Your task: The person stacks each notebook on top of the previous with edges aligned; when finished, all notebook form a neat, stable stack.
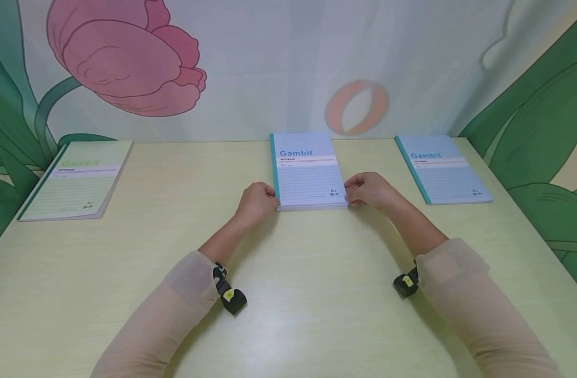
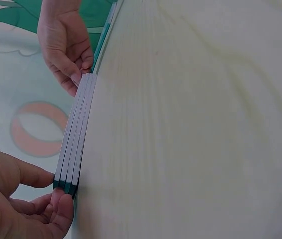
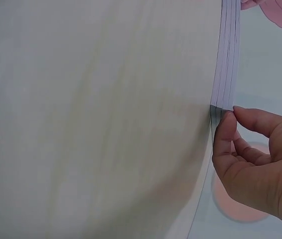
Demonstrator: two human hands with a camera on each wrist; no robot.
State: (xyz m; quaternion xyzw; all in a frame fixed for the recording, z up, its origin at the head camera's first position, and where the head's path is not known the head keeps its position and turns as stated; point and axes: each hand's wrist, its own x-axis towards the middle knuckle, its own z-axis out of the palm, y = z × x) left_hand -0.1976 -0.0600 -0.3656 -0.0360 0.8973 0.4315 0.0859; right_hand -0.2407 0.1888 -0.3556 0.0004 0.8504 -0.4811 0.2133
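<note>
A neat stack of several blue "Gambit" notebooks lies at the middle of the table's far side, teal spines to the left. My left hand holds its near left corner, fingertips at the spine edge. Opposite it, the fingers of my right hand hold the near right corner. In the left wrist view the lined-up page edges of the stack show between both hands. The right wrist view has the right thumb and index finger against the end of the stack.
To the left lies a pale green "Gambit" notebook with a thick page edge. Another blue notebook is at the right, near the table's edge. A curtain printed with flowers and leaves hangs behind the wooden table.
</note>
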